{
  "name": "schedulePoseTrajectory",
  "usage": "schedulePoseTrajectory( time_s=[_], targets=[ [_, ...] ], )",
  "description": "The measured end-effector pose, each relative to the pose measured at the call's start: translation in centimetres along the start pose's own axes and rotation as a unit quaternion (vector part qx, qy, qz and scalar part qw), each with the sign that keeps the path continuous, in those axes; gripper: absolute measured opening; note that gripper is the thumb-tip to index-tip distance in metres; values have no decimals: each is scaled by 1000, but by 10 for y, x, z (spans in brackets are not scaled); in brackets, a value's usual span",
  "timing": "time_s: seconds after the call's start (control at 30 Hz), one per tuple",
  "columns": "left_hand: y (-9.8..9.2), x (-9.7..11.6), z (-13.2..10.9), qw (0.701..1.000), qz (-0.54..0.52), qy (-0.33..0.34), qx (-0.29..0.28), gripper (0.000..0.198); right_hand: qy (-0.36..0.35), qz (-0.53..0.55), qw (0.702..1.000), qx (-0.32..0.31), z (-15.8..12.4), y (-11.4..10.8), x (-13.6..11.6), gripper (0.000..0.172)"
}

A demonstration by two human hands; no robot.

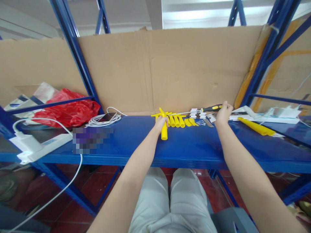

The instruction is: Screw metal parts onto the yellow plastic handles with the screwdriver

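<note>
My left hand is closed around a yellow T-shaped plastic handle, its hollow round end facing me. My right hand grips a screwdriver by the end of its black and yellow grip. The long shaft runs left to the head of the yellow piece; whether the tip touches it is too small to tell. Just behind and right of my left hand, several more yellow handles lie in a row. Beside them are flat yellow pieces, small screws and banded white stacks.
The blue shelf is backed by cardboard between blue posts. On the left are a red plastic bag, a coiled white cable and a power strip. Long yellow pieces lie at the right.
</note>
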State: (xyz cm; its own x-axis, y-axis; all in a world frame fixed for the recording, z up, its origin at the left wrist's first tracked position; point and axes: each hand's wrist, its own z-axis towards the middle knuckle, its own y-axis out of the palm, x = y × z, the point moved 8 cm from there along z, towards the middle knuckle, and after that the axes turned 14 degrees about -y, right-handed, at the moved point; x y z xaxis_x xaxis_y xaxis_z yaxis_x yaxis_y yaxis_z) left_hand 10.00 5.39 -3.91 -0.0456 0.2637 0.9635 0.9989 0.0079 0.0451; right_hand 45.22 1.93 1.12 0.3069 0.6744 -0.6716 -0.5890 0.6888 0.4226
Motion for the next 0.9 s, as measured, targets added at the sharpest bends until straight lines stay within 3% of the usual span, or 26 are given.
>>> schedulePoseTrajectory(
  time_s=[0.27, 0.47, 0.53, 0.7, 0.9],
  targets=[
    [-3, 1, 0, 999, 10, 21, 26, 22, -109, -171, 979, -22, -2, -13, -11, 43],
    [-5, 1, 2, 999, -5, 21, 26, 22, -107, -184, 976, -36, -5, -15, -14, 38],
    [-5, 1, 2, 999, -1, 23, 24, 22, -70, -146, 986, -26, -5, -15, -13, 34],
    [-4, 2, -1, 999, 15, 31, 29, 23, 118, -4, 993, -1, -14, -5, -2, 17],
    [-3, 2, -4, 999, 27, 36, 27, 24, 190, 127, 974, -5, -15, 3, 0, 13]
  ],
)
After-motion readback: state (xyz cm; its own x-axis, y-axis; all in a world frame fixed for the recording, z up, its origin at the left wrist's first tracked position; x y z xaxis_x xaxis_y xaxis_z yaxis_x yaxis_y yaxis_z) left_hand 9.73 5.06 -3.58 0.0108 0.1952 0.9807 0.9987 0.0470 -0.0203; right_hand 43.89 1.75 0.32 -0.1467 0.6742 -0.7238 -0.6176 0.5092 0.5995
